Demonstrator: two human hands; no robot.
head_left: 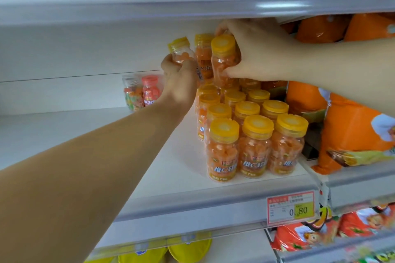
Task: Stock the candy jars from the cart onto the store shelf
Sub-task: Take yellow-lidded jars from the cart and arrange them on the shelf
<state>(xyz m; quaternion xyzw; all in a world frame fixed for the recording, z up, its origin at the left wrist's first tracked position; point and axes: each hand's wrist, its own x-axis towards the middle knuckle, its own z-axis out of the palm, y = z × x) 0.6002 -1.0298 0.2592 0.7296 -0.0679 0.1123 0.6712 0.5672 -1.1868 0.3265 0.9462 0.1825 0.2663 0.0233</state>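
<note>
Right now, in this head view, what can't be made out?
Cart: outside the head view's frame.
Rear jars: hidden behind the right hand and its jar.
Pink-lidded jar: label cut off by the left hand's wrist.
Price tag: small print too small to read.

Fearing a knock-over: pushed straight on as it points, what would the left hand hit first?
Probably the upper-tier jar just beyond the left hand and held jar; depth unclear.
</note>
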